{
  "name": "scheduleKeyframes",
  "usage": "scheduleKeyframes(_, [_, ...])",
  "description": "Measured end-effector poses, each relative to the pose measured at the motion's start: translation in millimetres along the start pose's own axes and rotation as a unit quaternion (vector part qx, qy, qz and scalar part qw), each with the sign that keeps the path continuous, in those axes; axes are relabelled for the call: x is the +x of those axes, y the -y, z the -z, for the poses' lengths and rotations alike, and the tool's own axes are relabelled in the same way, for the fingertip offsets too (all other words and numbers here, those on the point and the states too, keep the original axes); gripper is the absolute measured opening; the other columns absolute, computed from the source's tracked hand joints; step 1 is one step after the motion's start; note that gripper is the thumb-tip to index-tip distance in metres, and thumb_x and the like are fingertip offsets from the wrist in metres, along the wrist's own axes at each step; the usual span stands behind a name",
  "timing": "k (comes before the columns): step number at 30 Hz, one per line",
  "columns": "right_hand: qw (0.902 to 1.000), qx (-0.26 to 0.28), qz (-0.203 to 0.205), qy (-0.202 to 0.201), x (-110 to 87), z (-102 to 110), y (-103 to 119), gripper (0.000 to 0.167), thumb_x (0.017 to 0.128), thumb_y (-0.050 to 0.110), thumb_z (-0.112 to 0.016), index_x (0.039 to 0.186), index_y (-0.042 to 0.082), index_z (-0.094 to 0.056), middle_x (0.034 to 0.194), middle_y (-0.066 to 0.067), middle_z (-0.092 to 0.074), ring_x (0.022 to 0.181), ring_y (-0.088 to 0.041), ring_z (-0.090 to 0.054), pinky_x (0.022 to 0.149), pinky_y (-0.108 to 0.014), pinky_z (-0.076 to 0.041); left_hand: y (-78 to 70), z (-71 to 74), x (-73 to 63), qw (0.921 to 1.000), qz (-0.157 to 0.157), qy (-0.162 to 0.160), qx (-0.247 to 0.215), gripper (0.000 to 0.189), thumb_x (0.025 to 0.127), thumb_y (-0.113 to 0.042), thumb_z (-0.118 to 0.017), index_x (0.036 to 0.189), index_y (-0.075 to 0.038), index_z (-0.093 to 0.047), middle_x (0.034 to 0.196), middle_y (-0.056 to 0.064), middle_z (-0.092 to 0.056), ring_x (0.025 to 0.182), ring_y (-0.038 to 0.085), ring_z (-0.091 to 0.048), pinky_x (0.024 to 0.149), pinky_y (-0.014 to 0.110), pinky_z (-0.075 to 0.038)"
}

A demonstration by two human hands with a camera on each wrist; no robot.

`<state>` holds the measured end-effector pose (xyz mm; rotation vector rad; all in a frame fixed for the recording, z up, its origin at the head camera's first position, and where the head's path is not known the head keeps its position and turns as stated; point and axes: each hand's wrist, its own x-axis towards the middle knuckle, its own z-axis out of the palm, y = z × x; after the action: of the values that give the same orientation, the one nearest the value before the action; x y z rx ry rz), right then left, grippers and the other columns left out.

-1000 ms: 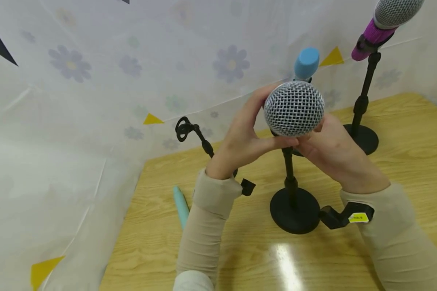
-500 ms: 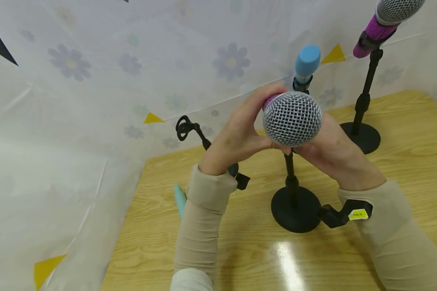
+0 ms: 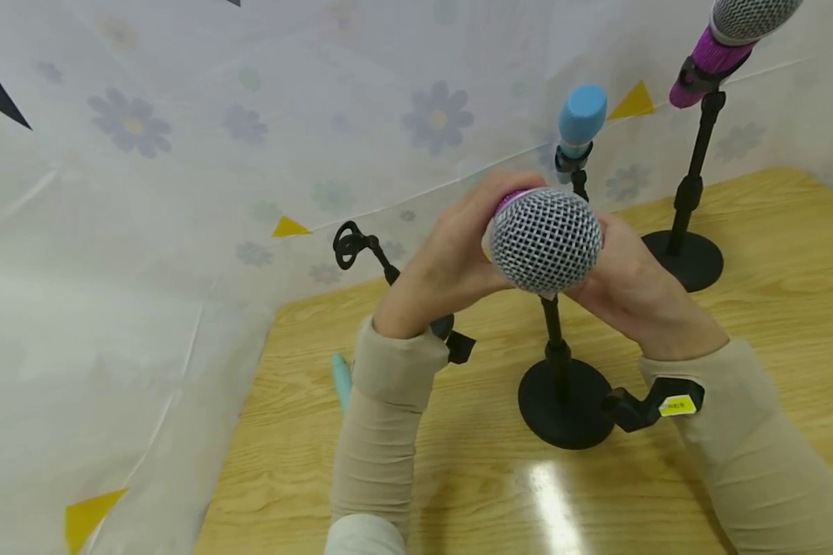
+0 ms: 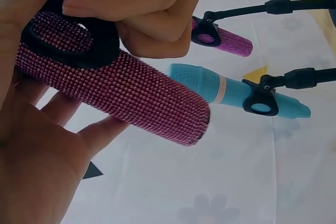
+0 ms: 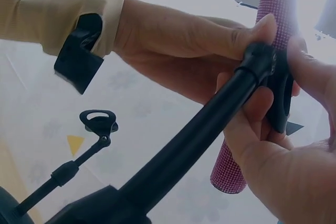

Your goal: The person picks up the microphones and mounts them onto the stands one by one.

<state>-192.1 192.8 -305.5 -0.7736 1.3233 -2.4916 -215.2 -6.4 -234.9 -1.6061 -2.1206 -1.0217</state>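
Observation:
A microphone (image 3: pixel 547 239) with a silver mesh head and a pink studded handle points its head toward me in the head view. My left hand (image 3: pixel 451 247) grips its handle from the left. On the other side my right hand (image 3: pixel 639 285) pinches the black microphone clip (image 5: pixel 282 95) on top of a desk stand (image 3: pixel 566 405). The handle (image 4: pixel 152 98) runs through the clip's ring in the left wrist view, its tail end sticking out beyond. From the head camera, the microphone's mesh head and my hands hide the clip.
Behind stands a blue microphone (image 3: pixel 581 116) in its stand, and a magenta one (image 3: pixel 718 58) at the right. At the left, another stand holds a bare clip (image 3: pixel 350 245). A teal object (image 3: pixel 342 378) lies on the wooden table (image 3: pixel 486 478) beside my left sleeve.
The microphone and both hands have come down slightly and to the left, uncovering more of the blue microphone's clip. Both hands keep their hold.

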Motion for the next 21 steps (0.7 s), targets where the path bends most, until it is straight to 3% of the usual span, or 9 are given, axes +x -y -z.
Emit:
scheduleKeyframes(3, [0.9999, -0.013, 0.002, 0.001, 0.1, -1, -1, 0.017, 0.102, 0.005, -0.054, 0.119, 0.007, -0.056, 0.102, -0.002, -0.057, 0.083, -0.018, -0.054, 0.072, -0.029, -0.054, -1.1, 0.4, -0.4, 0.9999, 0.012, 0.005, -0.010, 0.084, 0.071, -0.017, -0.094, 0.136, 0.008, -0.047, 0.134, 0.019, -0.057, 0.126, 0.021, -0.054, 0.115, 0.024, -0.040])
scheduleKeyframes(6, [0.9997, -0.023, -0.002, 0.008, -0.4, -3, -2, 0.024, 0.100, 0.003, -0.054, 0.124, 0.006, -0.054, 0.117, -0.004, -0.055, 0.101, -0.021, -0.053, 0.083, -0.028, -0.056, -3.1, -0.7, -2.7, 0.9999, 0.010, 0.008, -0.001, 0.072, 0.075, -0.015, -0.091, 0.130, 0.007, -0.050, 0.127, 0.018, -0.060, 0.119, 0.021, -0.056, 0.111, 0.023, -0.043])
scheduleKeyframes(10, [0.9994, -0.031, 0.002, 0.016, -0.8, -3, -3, 0.044, 0.097, -0.001, -0.053, 0.140, 0.004, -0.043, 0.139, -0.010, -0.044, 0.125, -0.026, -0.042, 0.098, -0.028, -0.054, -6.5, -2.3, -5.2, 0.9995, -0.014, 0.007, 0.026, 0.052, 0.084, -0.011, -0.082, 0.123, 0.006, -0.052, 0.121, 0.017, -0.061, 0.115, 0.022, -0.058, 0.111, 0.023, -0.044])
scheduleKeyframes(16, [0.9970, -0.075, 0.020, -0.005, -1.8, -2, -5, 0.037, 0.101, 0.005, -0.054, 0.138, 0.003, -0.047, 0.135, -0.010, -0.052, 0.120, -0.023, -0.050, 0.099, -0.023, -0.053, -13.6, 1.3, -2.8, 0.9988, -0.043, 0.015, 0.016, 0.043, 0.087, -0.011, -0.079, 0.121, 0.003, -0.057, 0.120, 0.015, -0.065, 0.118, 0.019, -0.059, 0.113, 0.024, -0.043])
scheduleKeyframes(21, [0.9916, -0.117, 0.055, -0.010, -0.5, -1, -9, 0.044, 0.096, 0.003, -0.063, 0.138, 0.007, -0.051, 0.136, -0.009, -0.053, 0.123, -0.023, -0.050, 0.102, -0.022, -0.051, -15.0, 2.5, -2.2, 0.9985, -0.031, 0.024, 0.037, 0.042, 0.088, -0.011, -0.077, 0.123, 0.002, -0.059, 0.122, 0.014, -0.066, 0.119, 0.018, -0.061, 0.112, 0.021, -0.043])
